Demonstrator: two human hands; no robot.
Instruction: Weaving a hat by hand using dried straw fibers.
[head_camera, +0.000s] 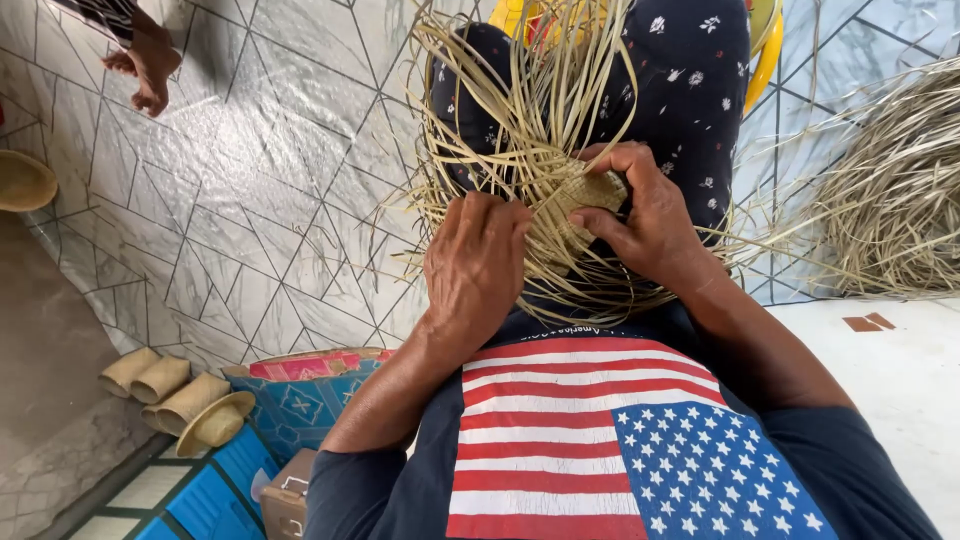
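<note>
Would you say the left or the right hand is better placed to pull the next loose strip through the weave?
Probably the left hand: its fingers rest on the loose straw strips, while the right hand grips the woven patch, steadying it.

Glossy pale-grey floor tiles (250, 180) with thin dark geometric lines catch bright daylight — a loose heap of dry straw strands (890, 200) lies to one side, a blue patterned cardboard box (300, 405) near stacked woven hats (175, 395).

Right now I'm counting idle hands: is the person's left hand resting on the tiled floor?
No, the left hand is up on the woven straw piece in the lap, alongside the right hand.
</note>
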